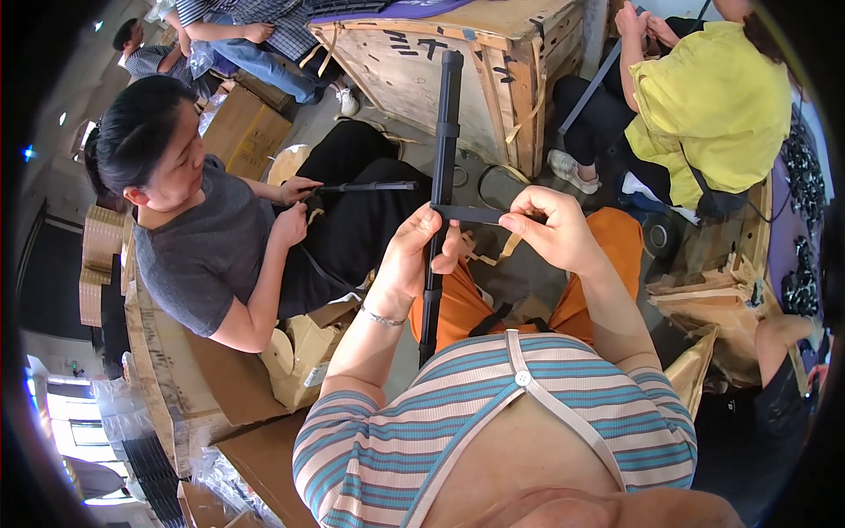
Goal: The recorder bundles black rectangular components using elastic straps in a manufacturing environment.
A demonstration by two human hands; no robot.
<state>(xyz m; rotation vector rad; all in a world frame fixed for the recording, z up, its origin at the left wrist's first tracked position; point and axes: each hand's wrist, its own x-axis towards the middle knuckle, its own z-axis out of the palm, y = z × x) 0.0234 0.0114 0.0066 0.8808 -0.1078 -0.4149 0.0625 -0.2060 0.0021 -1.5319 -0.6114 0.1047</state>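
A long black rod (447, 114) with raised bands stands nearly upright in the picture, just left of my knees. My left hand (415, 246) is closed around its middle, the thumb pressing one end of a flat black strip (473, 214) against it. From there the strip runs taut to the right. Its other end is pinched between thumb and fingertips of my right hand (554, 231). A thin tan ribbon (509, 246) hangs just below the strip; where it is fastened I cannot tell.
On my left sits a person in grey (207, 238) holding a thinner black rod (368, 187). A person in yellow (709, 114) works at the right. Ahead stands a wooden crate (414, 84). Cardboard boxes (255, 132) and torn cardboard (304, 361) lie on the left.
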